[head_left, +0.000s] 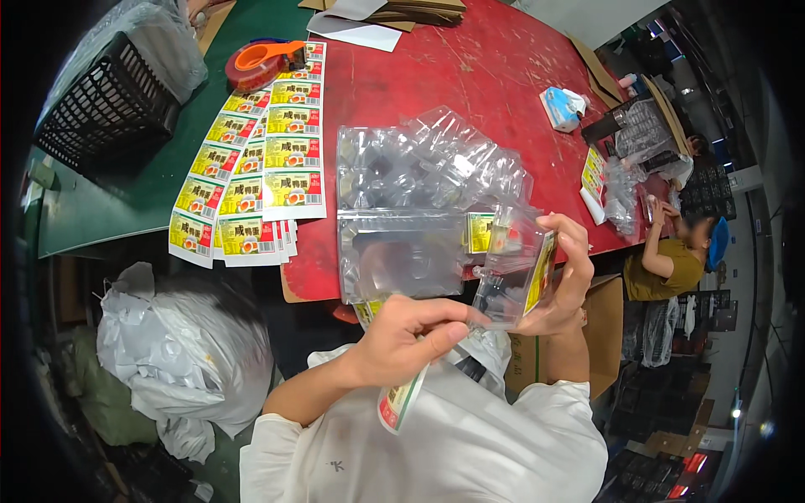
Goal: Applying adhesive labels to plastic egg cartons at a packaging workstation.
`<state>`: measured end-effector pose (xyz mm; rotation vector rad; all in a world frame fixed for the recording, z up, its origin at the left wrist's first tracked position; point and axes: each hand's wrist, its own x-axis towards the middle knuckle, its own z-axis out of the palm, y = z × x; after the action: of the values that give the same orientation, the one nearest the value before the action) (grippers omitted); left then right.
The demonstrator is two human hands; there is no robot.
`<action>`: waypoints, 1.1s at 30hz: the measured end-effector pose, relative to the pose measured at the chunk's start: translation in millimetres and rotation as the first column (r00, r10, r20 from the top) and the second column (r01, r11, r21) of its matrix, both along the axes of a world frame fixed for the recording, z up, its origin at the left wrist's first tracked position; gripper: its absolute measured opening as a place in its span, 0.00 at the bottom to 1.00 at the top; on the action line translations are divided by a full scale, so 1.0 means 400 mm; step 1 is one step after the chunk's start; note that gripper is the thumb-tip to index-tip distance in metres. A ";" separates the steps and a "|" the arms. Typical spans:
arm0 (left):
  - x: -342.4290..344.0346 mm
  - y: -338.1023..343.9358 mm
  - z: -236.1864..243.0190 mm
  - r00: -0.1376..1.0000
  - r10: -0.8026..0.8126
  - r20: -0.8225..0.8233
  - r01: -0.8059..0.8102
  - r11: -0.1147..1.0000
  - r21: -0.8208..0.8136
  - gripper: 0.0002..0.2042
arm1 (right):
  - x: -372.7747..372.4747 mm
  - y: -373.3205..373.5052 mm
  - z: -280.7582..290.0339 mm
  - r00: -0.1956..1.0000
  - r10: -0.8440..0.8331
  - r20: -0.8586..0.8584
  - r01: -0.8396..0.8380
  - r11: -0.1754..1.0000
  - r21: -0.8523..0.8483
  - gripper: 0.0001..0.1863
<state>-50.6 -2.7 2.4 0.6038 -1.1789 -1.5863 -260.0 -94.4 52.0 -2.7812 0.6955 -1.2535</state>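
My right hand [558, 277] grips the side of a clear plastic box [510, 268] bearing a yellow label [540, 270]. My left hand [411, 335] has its index finger at the box's lower edge; its other fingers are curled over a strip of labels [396, 402] hanging below it. On the red table, clear egg trays [436, 151] lie overlapped behind the box, with another yellow label [480, 232] visible among them. Long sheets of yellow-and-red labels [289, 151] lie to the left, with an orange tape dispenser [268, 55] on their far end.
The red table [402, 75] adjoins a green surface [101, 218] holding a black basket [92, 109]. A white sack [184, 352] stands lower left, a cardboard box [604, 318] lower right. A co-worker [671, 260] works at the right end near a tissue pack [562, 109].
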 end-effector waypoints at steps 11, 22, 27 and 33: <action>-0.035 0.027 0.005 0.925 0.326 0.195 -0.287 0.936 -0.201 0.07 | -0.020 -0.001 -0.017 1.000 0.022 0.003 -0.022 0.999 0.044 0.59; 0.029 0.023 0.050 0.946 0.200 0.255 -0.116 0.944 -0.309 0.26 | -0.020 0.088 0.061 0.986 -0.044 -0.160 0.031 0.996 -0.082 0.36; 0.015 0.036 0.017 0.967 0.248 0.050 -0.227 0.936 -0.268 0.22 | -0.018 0.071 0.045 0.984 -0.037 -0.175 0.002 0.981 -0.195 0.33; 0.035 0.045 0.060 0.918 0.321 0.233 -0.191 0.873 -0.448 0.17 | -0.029 0.038 -0.019 0.999 -0.045 0.011 0.043 0.804 -0.593 0.42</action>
<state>-36.6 15.3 26.3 0.6998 -1.5409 -0.9895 -271.5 -79.0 44.4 -3.2550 0.4116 -1.7350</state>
